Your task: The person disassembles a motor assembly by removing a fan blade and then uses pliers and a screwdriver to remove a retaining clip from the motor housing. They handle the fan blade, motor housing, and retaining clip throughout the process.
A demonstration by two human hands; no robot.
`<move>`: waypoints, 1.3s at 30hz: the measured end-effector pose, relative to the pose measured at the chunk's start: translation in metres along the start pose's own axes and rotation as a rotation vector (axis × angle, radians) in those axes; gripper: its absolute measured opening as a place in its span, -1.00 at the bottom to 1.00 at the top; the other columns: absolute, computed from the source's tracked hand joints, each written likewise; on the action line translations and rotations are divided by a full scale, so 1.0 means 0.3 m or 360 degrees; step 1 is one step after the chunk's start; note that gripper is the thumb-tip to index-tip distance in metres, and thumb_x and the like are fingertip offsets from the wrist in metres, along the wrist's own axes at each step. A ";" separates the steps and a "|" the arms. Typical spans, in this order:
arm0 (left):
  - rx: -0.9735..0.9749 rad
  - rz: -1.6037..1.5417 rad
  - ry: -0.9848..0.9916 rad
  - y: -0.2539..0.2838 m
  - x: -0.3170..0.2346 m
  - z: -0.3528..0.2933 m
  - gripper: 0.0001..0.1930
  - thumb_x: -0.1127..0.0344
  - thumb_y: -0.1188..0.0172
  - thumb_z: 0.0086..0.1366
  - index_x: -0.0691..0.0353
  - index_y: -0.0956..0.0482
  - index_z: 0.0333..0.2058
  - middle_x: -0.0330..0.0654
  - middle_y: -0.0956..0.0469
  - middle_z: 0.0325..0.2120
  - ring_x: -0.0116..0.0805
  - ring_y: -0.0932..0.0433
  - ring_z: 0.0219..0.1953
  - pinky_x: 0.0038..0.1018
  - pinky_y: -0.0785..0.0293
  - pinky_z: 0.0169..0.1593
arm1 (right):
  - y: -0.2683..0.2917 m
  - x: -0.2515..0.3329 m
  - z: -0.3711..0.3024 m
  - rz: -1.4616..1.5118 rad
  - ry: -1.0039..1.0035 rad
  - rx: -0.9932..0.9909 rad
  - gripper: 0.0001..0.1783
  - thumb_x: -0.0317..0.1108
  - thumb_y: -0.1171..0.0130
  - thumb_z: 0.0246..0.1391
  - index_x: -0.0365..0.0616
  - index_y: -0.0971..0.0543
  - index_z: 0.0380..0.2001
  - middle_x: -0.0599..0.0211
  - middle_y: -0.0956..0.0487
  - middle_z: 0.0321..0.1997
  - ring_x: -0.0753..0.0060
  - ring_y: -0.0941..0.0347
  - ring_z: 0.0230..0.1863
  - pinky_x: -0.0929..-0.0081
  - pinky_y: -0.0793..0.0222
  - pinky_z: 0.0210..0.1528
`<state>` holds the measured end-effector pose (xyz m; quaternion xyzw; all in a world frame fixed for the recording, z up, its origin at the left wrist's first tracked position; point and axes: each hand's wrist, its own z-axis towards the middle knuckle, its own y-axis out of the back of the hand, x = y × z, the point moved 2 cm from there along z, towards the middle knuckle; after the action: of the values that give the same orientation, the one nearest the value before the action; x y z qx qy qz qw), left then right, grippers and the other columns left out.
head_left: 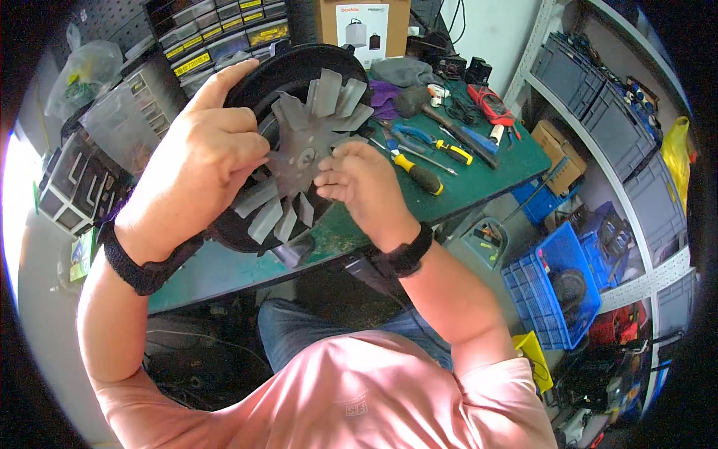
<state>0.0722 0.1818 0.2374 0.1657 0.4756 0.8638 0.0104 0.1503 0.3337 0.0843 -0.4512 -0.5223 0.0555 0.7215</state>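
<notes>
Head view: a person in a pink shirt (pixel 351 396) sits at a green surface (pixel 490 183), with both bare hands raised over its near left part. Between the hands is a grey metal fan wheel (pixel 295 135) with flat blades around a small hub, its face turned toward the person. It stands in front of a black round housing (pixel 307 61), whose dark rim shows beyond the blades on the far and left sides.

The left hand (pixel 198 142) is at the left of the wheel: its index finger stretches apart from the others along the housing's rim, while the remaining fingers are curled in near the wheel's left edge; I cannot tell whether they pinch it. The right hand (pixel 366 183) is at the wheel's right, fingers bent and close together beside the hub; whether they pinch anything is hidden.

Farther right on the surface lie a screwdriver (pixel 422 178) with a yellow and black handle, a hammer (pixel 452 131), pliers (pixel 411 133) with blue on their handles, and a red cable (pixel 486 105). A purple cloth (pixel 383 101) lies beyond the housing's right edge, with a cardboard box (pixel 327 22) at the far side. To the right, off the surface, is a blue basket (pixel 535 310)
</notes>
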 end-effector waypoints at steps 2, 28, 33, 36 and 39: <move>-0.0057 0.0005 0.0010 -0.001 -0.004 -0.001 -0.90 0.53 -0.23 -0.15 0.31 -0.46 -0.64 -0.10 -0.32 -0.66 0.02 -0.47 -0.22 -0.11 -0.28 0.21 | 0.050 -0.025 0.025 0.0085 -0.0123 0.0237 -0.84 -0.42 -0.17 0.01 -0.22 -0.49 -0.31 0.35 -0.52 -0.45 0.50 -0.48 -0.45 0.51 -0.39 -0.42; -0.0022 0.0025 0.0025 0.000 0.000 -0.009 -0.91 0.52 -0.24 -0.15 0.30 -0.49 -0.63 -0.10 -0.33 -0.64 0.06 -0.46 -0.16 -0.11 -0.27 0.21 | -0.085 0.013 0.003 -0.2339 0.1599 -0.0030 -0.62 -0.36 -0.33 -0.34 -0.17 -0.48 -0.35 0.12 -0.52 -0.38 0.01 -0.51 -0.36 0.24 -0.47 -0.34; -0.0034 0.0078 0.0010 0.003 -0.001 -0.002 -0.92 0.51 -0.23 -0.13 0.30 -0.49 -0.63 -0.10 -0.35 -0.63 0.07 -0.46 -0.12 -0.13 -0.28 0.20 | -0.066 0.012 0.012 -0.2223 0.1632 -0.0028 -0.63 -0.37 -0.33 -0.36 -0.17 -0.48 -0.37 0.13 -0.52 -0.40 0.02 -0.50 -0.38 0.25 -0.46 -0.34; 0.0125 0.0071 0.0058 0.008 0.008 -0.011 -0.84 0.56 -0.29 -0.14 0.33 -0.57 -0.48 -0.10 -0.48 -0.51 0.17 -0.37 0.08 -0.10 -0.32 0.12 | -0.052 0.013 0.001 -0.2157 0.1567 -0.0050 -0.64 -0.37 -0.35 -0.36 -0.16 -0.49 -0.39 0.14 -0.51 -0.42 0.07 -0.49 -0.42 0.29 -0.44 -0.36; 0.0093 0.0062 0.0056 0.011 0.002 -0.011 -0.83 0.56 -0.30 -0.15 0.33 -0.58 -0.47 -0.09 -0.50 -0.47 0.17 -0.36 0.09 -0.11 -0.33 0.12 | -0.036 0.003 -0.005 -0.2048 0.1551 -0.0067 -0.65 -0.36 -0.36 -0.34 -0.16 -0.49 -0.40 0.22 -0.46 -0.51 0.24 -0.41 -0.52 0.39 -0.37 -0.43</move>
<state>0.0711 0.1774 0.2388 0.1598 0.4974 0.8524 -0.0197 0.1478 0.3269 0.0925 -0.0489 -0.3073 -0.5836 0.7501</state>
